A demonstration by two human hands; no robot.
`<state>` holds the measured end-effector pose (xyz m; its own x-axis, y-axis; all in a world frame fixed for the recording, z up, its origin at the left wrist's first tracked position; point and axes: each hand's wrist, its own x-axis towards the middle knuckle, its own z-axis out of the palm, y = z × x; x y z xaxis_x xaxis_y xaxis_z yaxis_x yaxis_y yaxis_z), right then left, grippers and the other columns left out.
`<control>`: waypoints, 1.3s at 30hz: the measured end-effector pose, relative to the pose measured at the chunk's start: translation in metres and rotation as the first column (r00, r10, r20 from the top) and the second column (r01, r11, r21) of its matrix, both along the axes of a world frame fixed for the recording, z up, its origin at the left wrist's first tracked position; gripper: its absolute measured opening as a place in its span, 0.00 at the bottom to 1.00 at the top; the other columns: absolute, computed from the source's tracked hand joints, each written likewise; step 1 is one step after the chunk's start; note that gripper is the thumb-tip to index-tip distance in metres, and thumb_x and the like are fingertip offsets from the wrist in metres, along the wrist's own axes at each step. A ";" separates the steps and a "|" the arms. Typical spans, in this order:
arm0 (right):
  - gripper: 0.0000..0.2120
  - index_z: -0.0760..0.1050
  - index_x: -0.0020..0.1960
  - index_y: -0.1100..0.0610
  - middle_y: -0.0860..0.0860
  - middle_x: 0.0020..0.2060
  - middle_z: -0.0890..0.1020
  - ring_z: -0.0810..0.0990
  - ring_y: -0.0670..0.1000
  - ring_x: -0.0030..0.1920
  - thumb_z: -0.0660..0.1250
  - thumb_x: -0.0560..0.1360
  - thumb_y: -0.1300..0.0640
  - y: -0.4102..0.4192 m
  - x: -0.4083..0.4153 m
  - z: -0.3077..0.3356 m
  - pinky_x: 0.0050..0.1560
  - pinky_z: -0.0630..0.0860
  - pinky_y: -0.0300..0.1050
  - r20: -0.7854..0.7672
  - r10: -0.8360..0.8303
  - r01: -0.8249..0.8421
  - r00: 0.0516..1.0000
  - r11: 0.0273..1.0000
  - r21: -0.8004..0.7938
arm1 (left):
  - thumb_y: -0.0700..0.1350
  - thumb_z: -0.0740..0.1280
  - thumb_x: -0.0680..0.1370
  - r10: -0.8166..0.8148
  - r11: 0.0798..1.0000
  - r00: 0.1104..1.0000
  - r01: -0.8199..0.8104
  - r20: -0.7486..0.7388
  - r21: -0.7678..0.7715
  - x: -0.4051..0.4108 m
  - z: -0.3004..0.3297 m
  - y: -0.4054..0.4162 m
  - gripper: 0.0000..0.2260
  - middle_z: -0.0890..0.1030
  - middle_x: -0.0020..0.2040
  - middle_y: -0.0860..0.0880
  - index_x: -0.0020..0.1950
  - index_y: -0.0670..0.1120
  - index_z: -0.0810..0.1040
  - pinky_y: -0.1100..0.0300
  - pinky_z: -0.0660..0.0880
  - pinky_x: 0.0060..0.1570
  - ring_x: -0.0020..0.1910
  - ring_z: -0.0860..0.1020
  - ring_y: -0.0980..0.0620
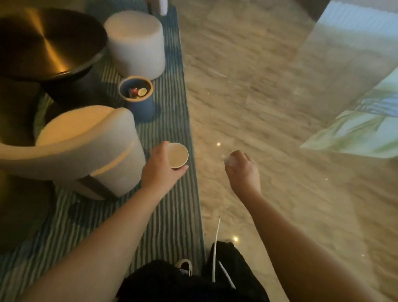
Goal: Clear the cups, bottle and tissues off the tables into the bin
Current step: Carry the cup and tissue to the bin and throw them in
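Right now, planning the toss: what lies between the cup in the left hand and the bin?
In the head view, only striped rug lies between the cup and the bin; the armchair stands just left of that line.

you have a tan paper cup [177, 155], upright and open-mouthed, gripped in your left hand [159, 169] on the near side of the bin [136, 96]. a crumpled white tissue [229, 160] shows in your right hand [242, 171], further right of the bin. the round blue bin, tan-rimmed, already holds rubbish.
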<state>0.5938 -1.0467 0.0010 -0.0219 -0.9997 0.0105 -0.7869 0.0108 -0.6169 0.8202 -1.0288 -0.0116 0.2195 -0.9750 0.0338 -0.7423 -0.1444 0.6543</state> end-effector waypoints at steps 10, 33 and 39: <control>0.08 0.72 0.53 0.55 0.48 0.45 0.73 0.74 0.53 0.39 0.65 0.75 0.57 -0.295 -0.028 -0.025 0.31 0.62 0.39 -0.027 0.256 -0.256 0.966 0.967 -0.002 | 0.58 0.76 0.65 0.243 0.970 0.970 -0.243 0.012 -0.025 -0.014 -0.037 -0.240 0.31 0.73 0.54 0.48 0.61 0.49 0.67 0.55 0.68 0.41 0.52 0.73 0.46; 0.06 0.73 0.50 0.54 0.50 0.46 0.76 0.74 0.52 0.50 0.65 0.74 0.55 -0.827 0.236 -0.070 0.46 0.65 0.43 -0.045 0.864 -0.859 0.502 0.504 0.091 | 0.58 0.77 0.64 0.904 0.427 0.417 -0.894 -0.095 0.135 0.124 -0.105 -0.636 0.35 0.74 0.57 0.47 0.64 0.52 0.64 0.52 0.75 0.44 0.52 0.76 0.46; 0.08 0.74 0.53 0.57 0.56 0.50 0.78 0.75 0.56 0.53 0.66 0.74 0.56 -0.926 0.367 -0.067 0.49 0.69 0.46 -0.094 0.967 -0.952 0.239 0.252 0.176 | 0.58 0.75 0.67 0.986 0.161 0.164 -0.935 -0.018 0.316 0.198 -0.108 -0.717 0.37 0.71 0.64 0.45 0.69 0.51 0.61 0.53 0.74 0.47 0.58 0.75 0.43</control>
<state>0.9604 -1.9731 -0.0664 0.9481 -0.2726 -0.1638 -0.3177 -0.7872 -0.5285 1.0179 -1.7459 -0.1196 0.9582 0.0578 -0.2802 0.2189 -0.7786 0.5880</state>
